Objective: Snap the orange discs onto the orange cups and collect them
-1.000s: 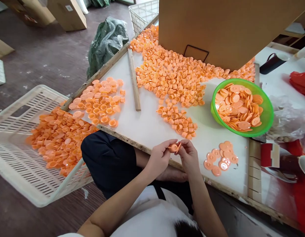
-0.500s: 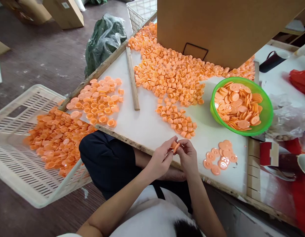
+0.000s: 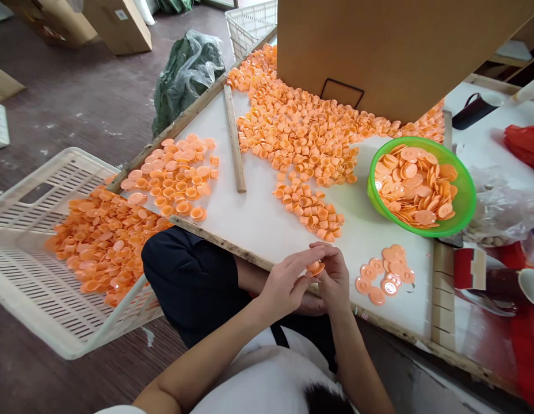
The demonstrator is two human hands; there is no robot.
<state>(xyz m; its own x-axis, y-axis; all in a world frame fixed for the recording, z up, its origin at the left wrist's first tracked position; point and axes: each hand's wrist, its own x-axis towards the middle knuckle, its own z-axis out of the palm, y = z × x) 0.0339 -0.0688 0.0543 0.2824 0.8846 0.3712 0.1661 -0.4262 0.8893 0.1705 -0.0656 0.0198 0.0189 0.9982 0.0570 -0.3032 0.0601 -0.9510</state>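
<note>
Most of the small orange cap [image 3: 314, 268] is lost between the fingers. Only a rounded sliver of its rim shows, and I cannot tell which way it faces or whether a disc sits in it. The right hand [image 3: 335, 279] has its palm turned away, and its fingertips are partly tucked behind the outstretched fingers of the left hand [image 3: 288, 283]. At the far side the cardboard box [image 3: 379, 52] covers the back of the big heap of orange cups [image 3: 301, 135], and the white crate [image 3: 29, 282] runs out of view at the left.

What can be seen of the cap is pale orange, slightly glossy plastic, the same shade as all the loose pieces around it. It is small enough to be pinched by fingertips alone.

It is held just over the near wooden edge of the tabletop [image 3: 258, 215], gripped between both hands. The left hand closes on it from the left with thumb and forefinger, the other fingers fairly straight. The right hand curls loosely round it from the right and above, with the thumb touching it.

Just to the right of the right hand lies a small cluster of flat orange discs [image 3: 385, 275], and beyond those stands a green bowl [image 3: 372, 192] heaped with more. A nearer clump of cups [image 3: 312, 210] lies just ahead of the hands.
</note>
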